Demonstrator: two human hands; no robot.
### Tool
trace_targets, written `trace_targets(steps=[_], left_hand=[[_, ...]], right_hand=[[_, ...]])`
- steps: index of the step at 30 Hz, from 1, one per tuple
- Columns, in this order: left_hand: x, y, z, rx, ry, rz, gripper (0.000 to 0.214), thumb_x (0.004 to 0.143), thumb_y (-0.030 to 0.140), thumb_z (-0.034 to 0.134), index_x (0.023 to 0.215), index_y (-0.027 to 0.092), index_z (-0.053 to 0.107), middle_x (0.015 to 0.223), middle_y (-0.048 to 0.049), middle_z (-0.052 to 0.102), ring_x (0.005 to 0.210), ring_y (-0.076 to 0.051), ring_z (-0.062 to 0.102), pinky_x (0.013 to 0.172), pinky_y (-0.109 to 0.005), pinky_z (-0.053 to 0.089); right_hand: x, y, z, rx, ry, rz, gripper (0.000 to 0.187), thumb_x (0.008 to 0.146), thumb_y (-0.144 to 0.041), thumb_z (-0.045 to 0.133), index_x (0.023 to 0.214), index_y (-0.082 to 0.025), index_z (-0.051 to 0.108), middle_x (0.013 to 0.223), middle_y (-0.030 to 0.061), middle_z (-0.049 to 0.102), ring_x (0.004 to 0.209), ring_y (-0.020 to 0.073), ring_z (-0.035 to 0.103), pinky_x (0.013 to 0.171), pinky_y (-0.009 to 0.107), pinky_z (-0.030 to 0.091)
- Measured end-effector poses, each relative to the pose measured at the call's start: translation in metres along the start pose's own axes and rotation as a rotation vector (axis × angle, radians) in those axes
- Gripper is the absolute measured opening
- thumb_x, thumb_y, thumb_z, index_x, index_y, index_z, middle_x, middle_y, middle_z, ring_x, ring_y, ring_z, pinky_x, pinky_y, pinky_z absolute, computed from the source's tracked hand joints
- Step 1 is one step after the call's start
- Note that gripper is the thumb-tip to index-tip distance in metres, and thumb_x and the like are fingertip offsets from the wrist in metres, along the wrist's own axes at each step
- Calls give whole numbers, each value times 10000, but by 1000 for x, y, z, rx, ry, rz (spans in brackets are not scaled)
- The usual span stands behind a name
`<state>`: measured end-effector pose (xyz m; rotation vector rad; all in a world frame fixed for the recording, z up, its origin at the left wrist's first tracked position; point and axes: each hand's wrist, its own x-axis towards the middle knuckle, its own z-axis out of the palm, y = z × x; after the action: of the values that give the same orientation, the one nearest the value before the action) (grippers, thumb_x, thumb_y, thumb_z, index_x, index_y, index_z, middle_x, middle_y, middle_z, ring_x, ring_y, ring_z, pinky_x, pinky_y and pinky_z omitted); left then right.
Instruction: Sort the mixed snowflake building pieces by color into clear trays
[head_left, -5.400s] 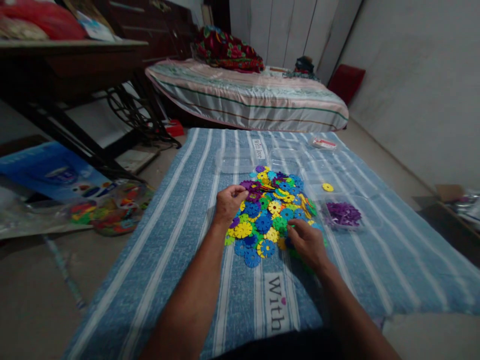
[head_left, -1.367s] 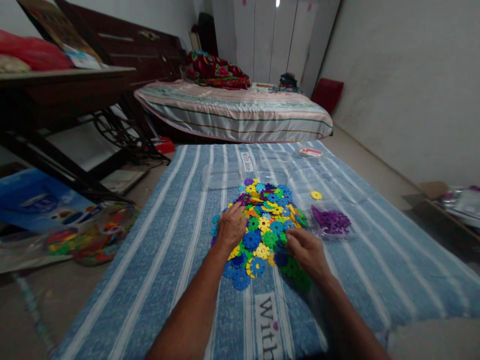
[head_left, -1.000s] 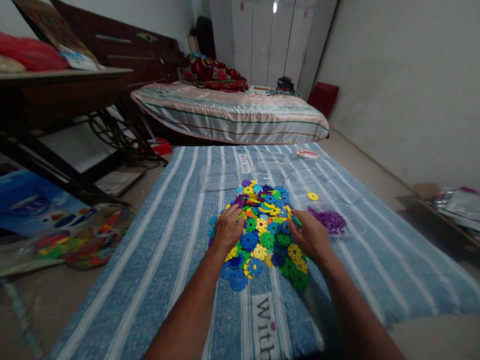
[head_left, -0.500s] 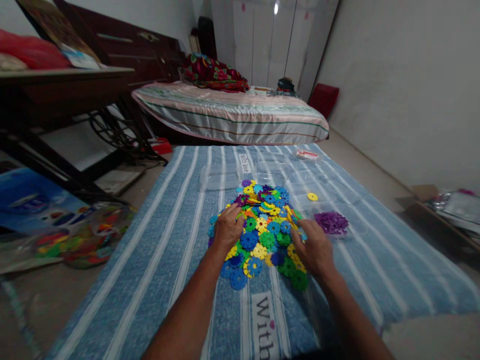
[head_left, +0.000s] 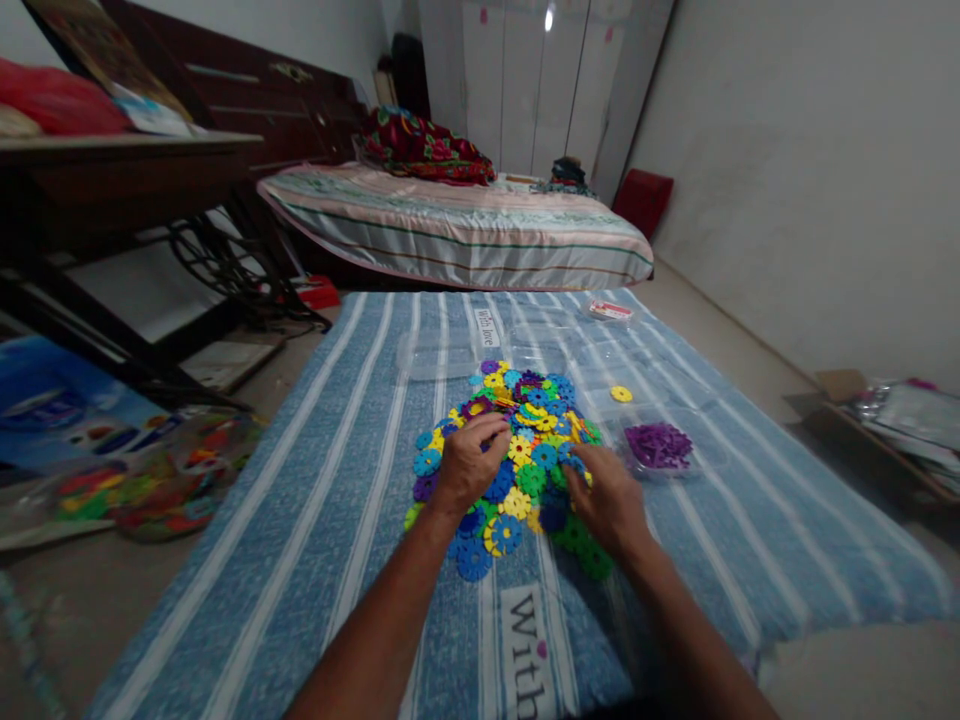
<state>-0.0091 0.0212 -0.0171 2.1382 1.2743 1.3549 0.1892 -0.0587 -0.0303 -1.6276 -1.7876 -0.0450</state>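
Observation:
A heap of notched plastic discs (head_left: 517,502) in blue, green, yellow and purple lies on the striped cloth. Over its left side is my left hand (head_left: 472,462), fingers curled together; what they pinch, if anything, is hidden. My right hand (head_left: 611,500) reaches into the right side of the heap, fingers bent down. Its fingertips close at the edge of a blue disc (head_left: 576,464). To the right of this hand sits a clear tray of purple pieces (head_left: 658,446). A single yellow disc (head_left: 621,394) lies behind that tray.
Clear plastic trays (head_left: 436,356) stand behind the heap. A small red-and-white package (head_left: 610,310) lies near the far edge of the cloth (head_left: 300,480). Beyond is a bed (head_left: 465,230); a sewing machine table (head_left: 127,150) stands left, and boxed items (head_left: 892,430) lie right.
My left hand has moved right over the heap and its fingers have curled in. My right hand has shifted slightly left, its fingertips drawing together at a blue disc.

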Motion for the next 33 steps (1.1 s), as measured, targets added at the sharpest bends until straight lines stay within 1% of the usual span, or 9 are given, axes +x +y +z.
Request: trace_targets(steps=[2,4,7,9,14,22,26,31,33], left_hand=[[-1,1,1,-16,-8,-13,182,833,252,575,814,178,740,915,-74,761,920,-208,708,878,-340,566],[-1,2,2,-23,-5,-26,192,838,257,565,802,182,738,901,-68,761,909,-204,709,868,-337,569],[0,4,1,-21,2,-31,199,840,260,554,784,194,732,872,-51,759,905,-200,708,867,-328,568],[1,4,0,-23,-3,-28,201,839,263,553,769,194,729,855,-46,758,897,-196,707,862,-317,568],[1,2,-1,-27,-1,-47,215,845,286,552,771,191,730,867,-40,759,889,-187,706,859,-295,564],[2,-1,-1,-28,3,-38,223,830,287,553,745,189,734,847,-40,762,864,-186,711,852,-297,567],[3,-2,-1,-37,0,-43,233,825,300,552,754,186,742,854,-46,765,861,-191,715,846,-300,572],[3,-2,-2,-22,-2,-55,236,819,324,563,759,194,749,870,-44,767,886,-198,715,855,-300,571],[4,-4,-2,-19,-3,-60,233,814,334,567,758,202,750,870,-36,768,891,-198,715,862,-301,570]], right_hand=[[11,12,-11,-139,76,39,241,897,-258,463,991,-164,663,970,117,688,916,235,610,822,342,463],[22,26,-24,-307,85,123,248,885,-274,487,984,-149,677,909,119,691,870,247,608,778,342,445],[37,46,-40,-470,-40,232,252,873,-300,517,986,-168,699,843,110,698,797,243,615,692,322,407],[43,56,-45,-487,-102,304,269,866,-318,532,1021,-178,703,863,111,709,794,244,626,652,311,388],[46,79,-48,-389,-182,382,260,858,-305,514,983,-212,721,837,71,718,771,222,634,587,281,360],[39,117,-50,-251,-63,335,337,710,-185,542,995,-173,722,923,74,729,846,211,649,767,314,470],[40,117,-52,-106,-75,318,300,678,-216,550,917,-181,727,873,62,729,805,209,655,775,332,495],[37,108,-59,109,100,313,277,756,-349,527,881,-186,712,879,65,732,775,210,662,765,349,516],[30,104,-66,112,111,285,274,797,-371,515,867,-187,705,855,66,725,746,202,657,736,334,514]])
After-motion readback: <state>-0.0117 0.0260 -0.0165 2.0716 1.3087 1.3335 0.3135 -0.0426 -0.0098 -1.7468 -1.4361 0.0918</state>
